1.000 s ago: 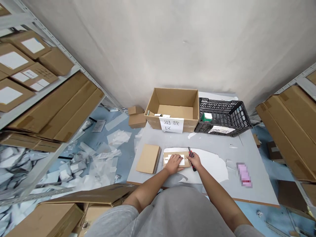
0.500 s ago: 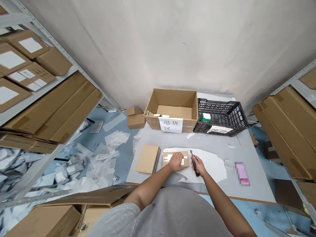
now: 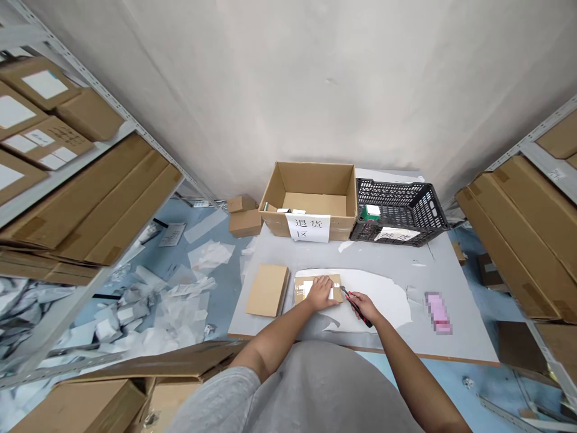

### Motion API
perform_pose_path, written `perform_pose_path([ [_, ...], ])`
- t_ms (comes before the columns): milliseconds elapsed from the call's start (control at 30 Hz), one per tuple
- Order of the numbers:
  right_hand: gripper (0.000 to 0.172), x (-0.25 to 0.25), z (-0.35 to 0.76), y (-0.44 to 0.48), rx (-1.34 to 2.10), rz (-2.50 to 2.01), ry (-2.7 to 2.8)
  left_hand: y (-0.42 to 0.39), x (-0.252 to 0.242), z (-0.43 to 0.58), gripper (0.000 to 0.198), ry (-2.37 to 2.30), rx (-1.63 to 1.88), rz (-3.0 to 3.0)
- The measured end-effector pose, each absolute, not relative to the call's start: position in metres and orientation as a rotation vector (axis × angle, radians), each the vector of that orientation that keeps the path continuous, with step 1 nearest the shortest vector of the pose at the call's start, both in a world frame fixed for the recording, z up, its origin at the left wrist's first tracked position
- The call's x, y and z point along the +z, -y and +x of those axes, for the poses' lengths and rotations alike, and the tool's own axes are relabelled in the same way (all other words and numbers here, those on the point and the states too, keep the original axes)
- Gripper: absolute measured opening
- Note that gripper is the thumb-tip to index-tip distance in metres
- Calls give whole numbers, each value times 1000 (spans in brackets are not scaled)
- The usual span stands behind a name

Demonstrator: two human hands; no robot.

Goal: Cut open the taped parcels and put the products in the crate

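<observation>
A small brown parcel (image 3: 299, 288) with a white label lies on white paper (image 3: 387, 300) on the grey table (image 3: 265, 252). My left hand (image 3: 321, 293) rests spread on top of the parcel. Just right of it, my right hand (image 3: 364, 307) is closed around a black and red utility knife (image 3: 356, 306). The knife's tip points up and left, at the parcel's right edge; whether it touches cannot be told. To the left of the parcel lies a plain brown box (image 3: 267, 290).
Behind are an open cardboard box (image 3: 319, 227) with a paper sign and a black crate (image 3: 399, 236) holding a green-and-white box (image 3: 370, 211). A blurred pink item (image 3: 438, 313) lies at the right. Shelves with cartons flank both sides.
The knife has tilted so its tip now points further left, close to the parcel's right edge. My left hand stays on the parcel. The whole view has shifted slightly.
</observation>
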State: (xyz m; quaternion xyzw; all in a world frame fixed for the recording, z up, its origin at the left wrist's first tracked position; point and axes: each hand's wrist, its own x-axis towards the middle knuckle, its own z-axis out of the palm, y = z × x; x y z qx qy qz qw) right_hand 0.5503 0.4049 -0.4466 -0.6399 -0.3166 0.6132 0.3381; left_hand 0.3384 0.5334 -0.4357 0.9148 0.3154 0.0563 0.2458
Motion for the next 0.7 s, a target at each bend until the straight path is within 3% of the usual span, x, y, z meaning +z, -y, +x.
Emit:
perform_pose_path([
  [333, 48, -450, 550, -408, 1456, -1761, 925, -537, -426, 350, 61, -887, 34, 2482],
  [700, 51, -452, 543, -401, 1473, -1765, 854, -533, -431, 349, 56, -870, 87, 2385],
])
